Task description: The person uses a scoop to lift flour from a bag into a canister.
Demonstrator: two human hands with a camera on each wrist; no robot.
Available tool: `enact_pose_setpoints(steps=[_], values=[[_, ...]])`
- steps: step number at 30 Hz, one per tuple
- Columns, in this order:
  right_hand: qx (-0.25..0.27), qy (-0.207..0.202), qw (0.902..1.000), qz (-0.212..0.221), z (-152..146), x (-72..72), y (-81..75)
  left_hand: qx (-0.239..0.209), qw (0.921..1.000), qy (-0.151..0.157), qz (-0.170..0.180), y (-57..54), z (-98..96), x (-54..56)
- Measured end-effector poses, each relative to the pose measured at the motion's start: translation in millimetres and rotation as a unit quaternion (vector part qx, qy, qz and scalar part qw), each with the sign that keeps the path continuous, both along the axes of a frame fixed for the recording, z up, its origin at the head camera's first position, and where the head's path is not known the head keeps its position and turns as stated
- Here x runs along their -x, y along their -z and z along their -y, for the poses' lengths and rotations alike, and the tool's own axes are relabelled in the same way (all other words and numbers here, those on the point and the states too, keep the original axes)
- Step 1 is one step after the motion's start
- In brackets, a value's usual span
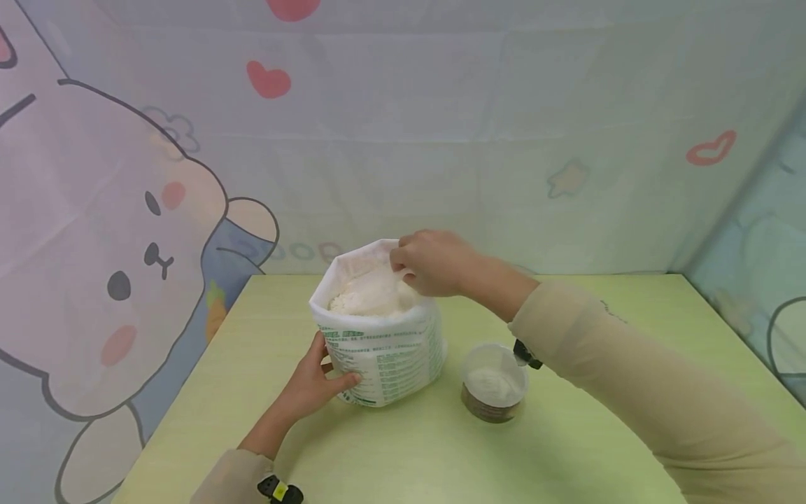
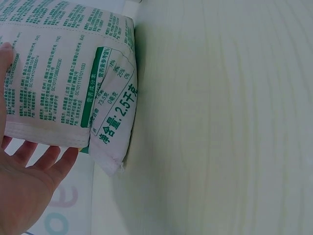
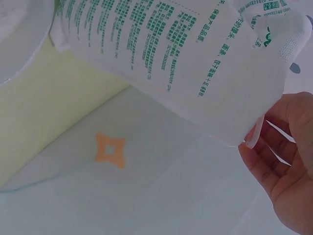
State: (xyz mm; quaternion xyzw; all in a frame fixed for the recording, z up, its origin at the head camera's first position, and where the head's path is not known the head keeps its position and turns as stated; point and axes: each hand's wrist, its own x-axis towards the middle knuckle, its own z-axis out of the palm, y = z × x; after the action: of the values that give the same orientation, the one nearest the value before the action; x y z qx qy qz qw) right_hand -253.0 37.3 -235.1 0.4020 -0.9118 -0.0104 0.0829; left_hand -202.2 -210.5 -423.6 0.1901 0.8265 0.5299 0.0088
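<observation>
A white flour bag [image 1: 384, 360] with green print stands upright on the table, its mouth wide and rim turned outward. Pale, powdery flour [image 1: 371, 290] shows inside. My left hand [image 1: 317, 381] supports the bag's lower left side, thumb on the front; the left wrist view has the fingers [image 2: 62, 164] stretched along its base. My right hand [image 1: 434, 262] is at the right of the mouth, fingers curled. In the right wrist view it pinches a pale edge [image 3: 255, 133] that looks like the bag's rim. Right of the bag sits a tub [image 1: 494, 385] with white powder in it.
The light yellow-green table [image 1: 403, 455] carries the bag and tub. Behind it hangs a cloth backdrop [image 1: 504, 140] with hearts and a cartoon rabbit [image 1: 126, 245]. A black wrist strap [image 1: 280, 490] is on the left sleeve, another [image 1: 527, 354] on the right.
</observation>
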Motion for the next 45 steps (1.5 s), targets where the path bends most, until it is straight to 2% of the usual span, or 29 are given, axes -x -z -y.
enact_pose_setpoints(steps=[5,11,19,21,28,31,35,42,45], values=[[-0.013,0.003,0.9999,0.001,7.0,-4.2,-0.2,-0.005,1.0000,0.002,-0.003,2.6,1.5,1.8],[-0.051,0.020,0.9982,-0.023,12.1,-6.9,1.1,-0.008,1.0000,0.000,0.001,4.0,0.8,3.1],[-0.078,0.039,0.9955,-0.035,17.2,-10.5,-0.1,0.003,1.0000,-0.001,-0.004,1.8,0.4,2.3],[-0.081,0.044,0.9953,-0.031,18.5,-11.6,-0.8,0.002,1.0000,0.001,-0.003,-1.3,-0.2,0.6],[-0.095,0.055,0.9935,-0.033,22.8,-14.2,-2.5,0.003,1.0000,0.004,0.003,-25.4,-7.6,-13.0],[-0.095,0.059,0.9933,-0.031,23.5,-13.3,-1.8,0.008,0.9999,0.000,0.009,-29.0,-9.0,-14.6],[-0.079,0.056,0.9951,-0.019,22.8,-11.2,-0.7,0.007,0.9999,-0.001,0.008,-24.8,-7.5,-12.5],[-0.054,0.042,0.9977,0.003,17.7,-7.7,-0.7,0.005,0.9999,-0.008,0.006,-1.6,-0.8,0.9],[-0.039,0.031,0.9988,0.004,13.3,-5.5,-0.5,0.005,0.9999,-0.009,0.004,2.2,0.3,2.9]])
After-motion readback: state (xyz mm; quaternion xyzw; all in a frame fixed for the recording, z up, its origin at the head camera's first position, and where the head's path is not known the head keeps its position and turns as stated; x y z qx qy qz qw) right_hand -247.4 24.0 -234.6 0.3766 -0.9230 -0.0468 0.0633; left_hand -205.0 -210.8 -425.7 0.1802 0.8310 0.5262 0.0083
